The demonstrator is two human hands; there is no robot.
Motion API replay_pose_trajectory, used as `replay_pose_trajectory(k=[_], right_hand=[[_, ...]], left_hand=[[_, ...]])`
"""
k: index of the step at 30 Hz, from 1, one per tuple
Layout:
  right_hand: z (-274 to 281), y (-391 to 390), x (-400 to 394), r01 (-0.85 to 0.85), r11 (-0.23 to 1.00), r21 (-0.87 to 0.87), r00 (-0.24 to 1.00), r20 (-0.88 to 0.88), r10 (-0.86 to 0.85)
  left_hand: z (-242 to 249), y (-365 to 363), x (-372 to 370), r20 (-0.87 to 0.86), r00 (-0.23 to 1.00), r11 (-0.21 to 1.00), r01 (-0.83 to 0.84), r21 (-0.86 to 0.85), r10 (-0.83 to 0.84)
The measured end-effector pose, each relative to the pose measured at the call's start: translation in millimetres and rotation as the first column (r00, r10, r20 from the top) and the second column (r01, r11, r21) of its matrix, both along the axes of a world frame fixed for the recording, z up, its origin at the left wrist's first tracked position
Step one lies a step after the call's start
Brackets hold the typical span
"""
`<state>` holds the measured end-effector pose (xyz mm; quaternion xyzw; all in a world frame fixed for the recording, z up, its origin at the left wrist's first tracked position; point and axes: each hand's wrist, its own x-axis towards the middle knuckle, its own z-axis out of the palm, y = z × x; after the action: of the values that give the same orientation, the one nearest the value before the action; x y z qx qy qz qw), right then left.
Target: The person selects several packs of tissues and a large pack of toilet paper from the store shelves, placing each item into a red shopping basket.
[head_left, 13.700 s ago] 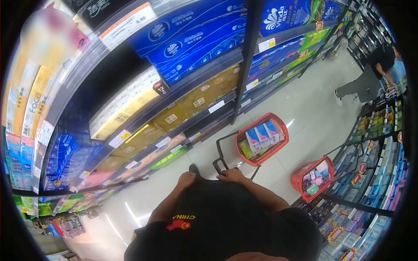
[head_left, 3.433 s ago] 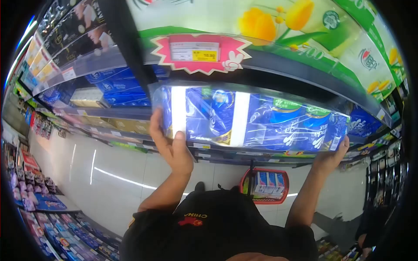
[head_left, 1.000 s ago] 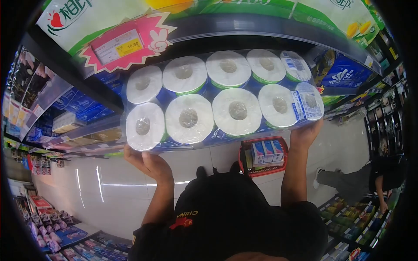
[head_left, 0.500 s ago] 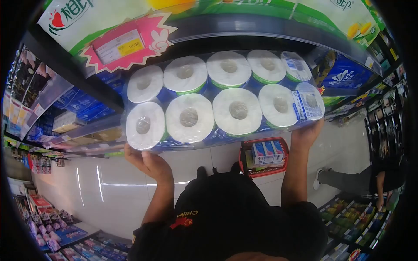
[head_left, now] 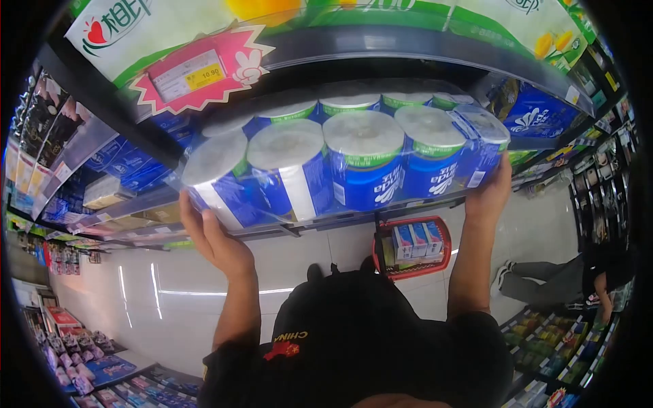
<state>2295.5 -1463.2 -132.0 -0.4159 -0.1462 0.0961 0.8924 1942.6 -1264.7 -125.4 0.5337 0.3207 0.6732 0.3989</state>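
A wide plastic-wrapped pack of toilet paper (head_left: 364, 153) spans the space between my hands at the shelf. It has two rows of white rolls in blue and green wrapping, and its near side is tilted towards me. My left hand (head_left: 216, 239) grips the lower left corner, thumb and fingers against the plastic. My right hand (head_left: 491, 194) holds the right end, its fingers partly hidden behind the pack. The far row of rolls reaches into the dark shelf opening.
A pink price sign (head_left: 201, 71) hangs above the pack's left end, under the upper shelf edge (head_left: 381, 47). Blue tissue packs (head_left: 534, 112) stand at the right. A red shopping basket (head_left: 411, 272) with boxes is on the floor. Another person (head_left: 544, 279) is at the right.
The pack has tipped so that its blue sides now show and the roll tops are foreshortened. Both hands turned with it, the left moving slightly outward. The other person's legs and arm shifted.
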Motion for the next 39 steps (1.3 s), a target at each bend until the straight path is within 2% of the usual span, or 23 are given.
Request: replay_pose_trajectory(k=[7, 12, 15, 21, 27, 36, 39], right_hand=[[18.4, 6.4, 1.1, 0.049, 0.998, -0.043, 0.997, 0.056, -0.047], [1.1, 1.2, 2.3, 0.071, 0.997, -0.022, 0.996, 0.057, -0.069], [-7.3, -4.9, -6.0, 0.073, 0.997, -0.017, 0.997, -0.016, -0.073], [-24.2, -11.4, -11.9, 0.056, 0.998, -0.016, 0.997, 0.054, -0.055], [-36.5, -12.1, -13.8, 0.080, 0.997, 0.021, 0.997, 0.012, -0.081], [-36.6, -10.6, -22.7, 0.033, 0.997, 0.067, 0.999, 0.039, -0.036], [-41.1, -12.5, -22.8, 0.020, 0.997, 0.072, 0.998, 0.057, -0.025]], left_hand=[[29.3, 7.0, 9.4, 0.054, 0.997, 0.998, 0.051, -0.031, -0.049], [15.8, 1.9, 7.6, -0.008, 0.999, 0.999, -0.040, -0.025, 0.040], [-1.6, -4.0, 2.8, -0.038, 0.994, 0.994, -0.105, -0.021, 0.104], [-21.9, -7.8, -0.7, -0.057, 0.994, 0.994, -0.090, 0.060, 0.093], [-35.2, -4.9, -4.7, -0.091, 0.993, 0.993, -0.072, 0.094, 0.080], [-45.3, -6.8, -8.7, -0.099, 0.987, 0.988, -0.120, 0.098, 0.129], [-47.2, -7.6, -11.2, -0.080, 0.992, 0.993, -0.086, 0.082, 0.093]])
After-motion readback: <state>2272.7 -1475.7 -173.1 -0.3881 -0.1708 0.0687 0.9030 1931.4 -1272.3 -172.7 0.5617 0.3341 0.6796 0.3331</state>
